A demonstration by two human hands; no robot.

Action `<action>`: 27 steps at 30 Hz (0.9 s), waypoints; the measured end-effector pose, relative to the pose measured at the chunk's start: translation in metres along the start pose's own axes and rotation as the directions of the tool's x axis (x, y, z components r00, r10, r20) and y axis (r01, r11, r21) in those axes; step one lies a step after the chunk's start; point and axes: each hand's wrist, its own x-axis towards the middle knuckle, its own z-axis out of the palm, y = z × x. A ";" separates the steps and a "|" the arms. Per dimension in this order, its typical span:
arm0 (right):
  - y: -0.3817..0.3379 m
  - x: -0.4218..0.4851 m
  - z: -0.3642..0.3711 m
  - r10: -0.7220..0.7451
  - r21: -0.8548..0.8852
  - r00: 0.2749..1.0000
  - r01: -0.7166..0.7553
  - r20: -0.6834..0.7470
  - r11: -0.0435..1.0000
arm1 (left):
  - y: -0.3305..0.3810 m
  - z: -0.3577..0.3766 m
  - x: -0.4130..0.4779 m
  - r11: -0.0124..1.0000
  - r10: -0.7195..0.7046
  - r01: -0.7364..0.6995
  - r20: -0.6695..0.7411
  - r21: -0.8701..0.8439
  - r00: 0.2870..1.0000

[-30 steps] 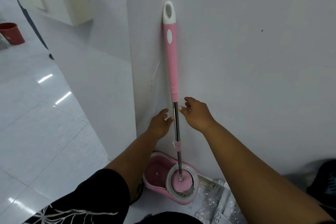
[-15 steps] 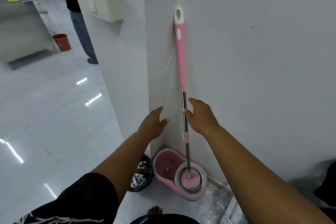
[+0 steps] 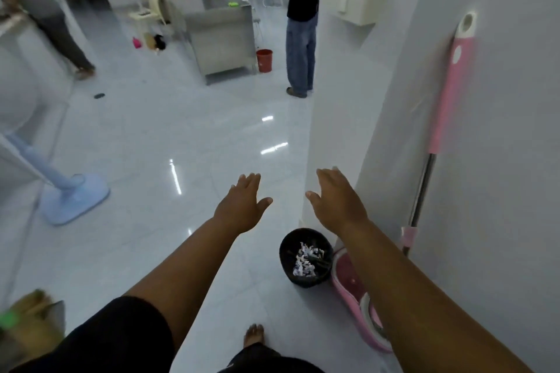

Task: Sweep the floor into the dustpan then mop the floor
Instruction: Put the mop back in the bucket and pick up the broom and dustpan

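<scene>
The pink mop (image 3: 448, 94) leans upright against the white wall at the right, its metal shaft running down into the pink spin bucket (image 3: 353, 283) on the floor. My right arm hides part of the bucket. A black bin (image 3: 306, 257) holding white paper scraps stands just left of the bucket. My left hand (image 3: 242, 206) and my right hand (image 3: 339, 200) are stretched forward over the glossy white floor (image 3: 169, 142), fingers spread, holding nothing. Both hands are apart from the mop; the right one is in front of the wall corner.
A light blue flat mop head (image 3: 75, 200) rests on the floor at the left. One person in jeans (image 3: 300, 48) stands ahead beside a red bucket (image 3: 264, 60) and a grey cabinet (image 3: 222, 39). Another person (image 3: 60, 36) walks at far left. Fans stand at the back.
My view has swung left from the wall toward the room. Both hands have come away from the mop shaft, which stays leaning on the wall.
</scene>
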 end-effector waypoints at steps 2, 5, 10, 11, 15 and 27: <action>-0.027 0.005 0.015 -0.066 -0.019 0.997 0.067 0.038 0.998 | -0.029 -0.014 -0.017 0.997 -0.072 0.072 -0.030 0.007 0.997; -0.070 0.012 0.037 -0.155 -0.040 0.984 0.159 0.092 0.986 | -0.071 -0.032 -0.041 0.988 -0.151 0.154 -0.073 0.031 0.986; -0.159 0.028 0.087 -0.317 -0.042 0.932 0.329 0.175 0.944 | -0.151 -0.067 -0.082 0.953 -0.294 0.301 -0.142 0.035 0.945; -0.180 0.031 0.099 -0.347 -0.040 0.919 0.360 0.186 0.932 | -0.170 -0.075 -0.092 0.943 -0.322 0.330 -0.154 0.030 0.934; -0.270 0.038 0.148 -0.446 -0.003 0.861 0.460 0.244 0.888 | -0.252 -0.106 -0.133 0.894 -0.437 0.448 -0.184 0.021 0.881; -0.500 0.026 0.277 -0.688 0.071 0.627 0.718 0.364 0.692 | -0.449 -0.168 -0.254 0.678 -0.724 0.730 -0.242 -0.083 0.646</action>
